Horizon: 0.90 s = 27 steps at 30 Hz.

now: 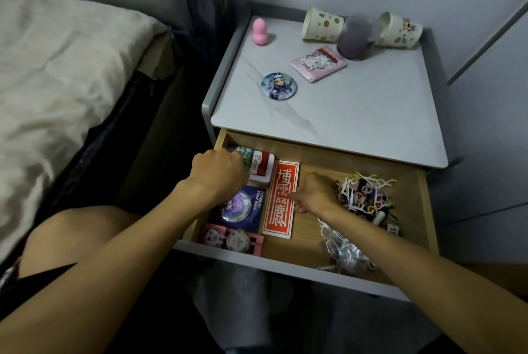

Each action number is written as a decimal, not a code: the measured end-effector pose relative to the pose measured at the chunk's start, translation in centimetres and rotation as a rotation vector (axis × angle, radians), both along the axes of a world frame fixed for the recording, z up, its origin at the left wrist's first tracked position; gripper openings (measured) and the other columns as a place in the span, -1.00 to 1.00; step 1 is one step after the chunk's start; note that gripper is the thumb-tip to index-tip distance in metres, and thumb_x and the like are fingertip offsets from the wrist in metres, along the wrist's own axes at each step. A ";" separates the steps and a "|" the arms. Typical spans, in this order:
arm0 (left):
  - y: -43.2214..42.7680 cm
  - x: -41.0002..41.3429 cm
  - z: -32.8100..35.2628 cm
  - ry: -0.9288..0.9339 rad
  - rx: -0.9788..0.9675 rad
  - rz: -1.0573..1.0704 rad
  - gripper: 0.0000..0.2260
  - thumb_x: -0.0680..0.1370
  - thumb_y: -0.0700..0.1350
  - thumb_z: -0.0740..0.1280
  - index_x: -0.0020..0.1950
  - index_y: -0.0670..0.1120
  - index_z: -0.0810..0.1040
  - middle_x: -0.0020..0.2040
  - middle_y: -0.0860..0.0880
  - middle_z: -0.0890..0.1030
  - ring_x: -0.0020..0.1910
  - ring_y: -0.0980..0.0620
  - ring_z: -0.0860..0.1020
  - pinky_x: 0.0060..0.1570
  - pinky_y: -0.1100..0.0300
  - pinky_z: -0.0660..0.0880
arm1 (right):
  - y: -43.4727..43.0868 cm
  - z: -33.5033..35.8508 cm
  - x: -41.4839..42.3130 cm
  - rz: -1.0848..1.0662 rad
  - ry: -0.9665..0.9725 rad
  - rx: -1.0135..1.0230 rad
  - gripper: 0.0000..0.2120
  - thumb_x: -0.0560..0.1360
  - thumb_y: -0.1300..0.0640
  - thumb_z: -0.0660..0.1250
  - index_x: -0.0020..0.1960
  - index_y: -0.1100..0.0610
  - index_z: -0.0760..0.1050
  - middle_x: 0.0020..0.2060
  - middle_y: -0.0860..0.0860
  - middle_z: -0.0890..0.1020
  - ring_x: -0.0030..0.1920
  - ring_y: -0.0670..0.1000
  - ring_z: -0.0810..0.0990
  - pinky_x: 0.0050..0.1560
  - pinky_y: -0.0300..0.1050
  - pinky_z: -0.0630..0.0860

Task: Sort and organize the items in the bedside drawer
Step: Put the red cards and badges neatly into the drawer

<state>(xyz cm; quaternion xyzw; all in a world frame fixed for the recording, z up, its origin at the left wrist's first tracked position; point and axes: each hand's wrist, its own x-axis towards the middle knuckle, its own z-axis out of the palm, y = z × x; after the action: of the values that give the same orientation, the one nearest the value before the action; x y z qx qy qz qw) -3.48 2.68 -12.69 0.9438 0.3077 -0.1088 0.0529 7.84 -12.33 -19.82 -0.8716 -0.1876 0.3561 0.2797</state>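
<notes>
Well, we have the drawer (305, 242) pulled open below the tabletop (357, 119), and both our hands are inside it. Our left hand (220, 173) sits at the drawer's 10 o'clock corner, fingers curled down in a narrow grip that looks closed on a shiny packet (242, 153). The fingertips are hidden, so we judge that hold rather than see it. Just beside it lies a red and white box (262, 165).

Our right hand (314, 193) is near the middle, its grip pinched small at the 3 o'clock edge of the red card (281, 202), likely to line it up against the flat things on the left. Those are a blue badge card (243, 206) and a pink card (231, 239) at 7 o'clock. They lie edge to edge, which we read as a sorted column.

Loose bits sit apart: a tangle of hair ties (363, 196) at 3 o'clock and a clear bag (343, 251) at 5 o'clock. On the tabletop, a round badge (279, 85), a pink pouch (318, 63) and paper cups (321, 25) lie outside the drawer, probably not yet sorted.
</notes>
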 end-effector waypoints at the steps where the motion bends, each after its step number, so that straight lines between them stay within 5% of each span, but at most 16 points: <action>1: 0.0 0.0 0.0 0.003 0.004 -0.003 -0.76 0.63 0.06 0.18 0.12 -0.07 0.51 0.07 -0.10 0.61 -0.07 -0.09 0.56 -0.13 0.09 0.32 | 0.0 0.2 0.1 0.008 0.004 0.005 -0.81 0.49 0.22 0.44 -0.23 0.06 0.48 -0.35 -0.07 0.59 -0.41 -0.19 0.60 -0.46 -0.40 0.48; 6: -0.1 0.3 -0.4 0.004 0.033 0.009 -0.76 0.62 0.01 0.16 0.16 -0.08 0.50 0.10 -0.13 0.60 0.04 -0.17 0.59 -0.10 0.05 0.30 | -2.0 2.0 2.0 0.075 -0.030 -0.062 -0.93 0.52 0.20 0.41 -0.13 0.12 0.55 -0.27 0.05 0.66 -0.24 -0.01 0.67 -0.13 -0.10 0.64; 10: -1.1 0.6 -0.3 -0.093 0.085 -0.062 -0.76 0.62 0.00 0.18 0.18 -0.09 0.50 0.12 -0.15 0.61 0.08 -0.20 0.58 -0.13 0.06 0.29 | -6.4 4.7 5.6 0.296 -0.123 -0.136 -0.92 0.51 0.21 0.41 -0.05 0.06 0.63 -0.21 -0.01 0.70 -0.25 -0.08 0.66 -0.16 -0.19 0.60; 13: -2.3 1.3 0.0 -0.159 -0.073 -0.216 -0.75 0.59 0.02 0.22 0.19 -0.06 0.51 0.16 -0.15 0.60 0.15 -0.20 0.55 -0.06 0.09 0.42 | -9.6 6.4 7.7 0.509 -0.266 -0.342 -0.81 0.44 0.21 0.42 -0.20 -0.08 0.62 -0.20 -0.15 0.69 -0.16 -0.15 0.64 -0.06 -0.18 0.58; 15: -3.2 2.0 -0.3 -0.127 -0.270 -0.296 -0.74 0.58 0.05 0.27 0.21 -0.03 0.52 0.14 -0.12 0.62 0.12 -0.16 0.57 0.04 0.02 0.51 | -11.1 6.6 8.1 0.654 -0.314 -0.481 -0.86 0.42 0.16 0.44 -0.10 -0.08 0.62 -0.15 -0.15 0.67 -0.10 -0.11 0.62 -0.04 -0.15 0.55; 22: -9.1 5.2 -3.2 0.071 -0.703 -0.404 -0.43 0.58 0.00 0.35 0.53 0.01 0.19 0.32 -0.19 0.52 0.22 -0.17 0.52 0.09 0.14 0.40 | -13.4 2.9 7.1 0.802 -0.455 -0.495 -0.36 0.42 0.01 0.49 0.42 -0.15 0.31 0.28 -0.04 0.34 0.24 0.01 0.40 0.19 -0.08 0.43; 27: -11.4 7.1 -6.5 0.129 -0.694 -0.429 -0.30 0.55 0.12 0.37 0.57 0.20 0.05 0.47 -0.19 0.26 0.33 -0.25 0.44 0.33 -0.08 0.43 | -13.7 1.5 7.2 0.851 -0.593 -0.531 -0.25 0.43 -0.02 0.46 0.50 -0.15 0.16 0.47 0.06 0.14 0.43 0.14 0.19 0.40 0.07 0.26</action>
<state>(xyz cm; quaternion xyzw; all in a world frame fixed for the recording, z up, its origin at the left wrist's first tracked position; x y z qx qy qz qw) 3.57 -8.73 -19.18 0.9039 0.0517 -0.2735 0.3249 15.06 -26.07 -18.31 -0.8223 -0.4961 0.2126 -0.1805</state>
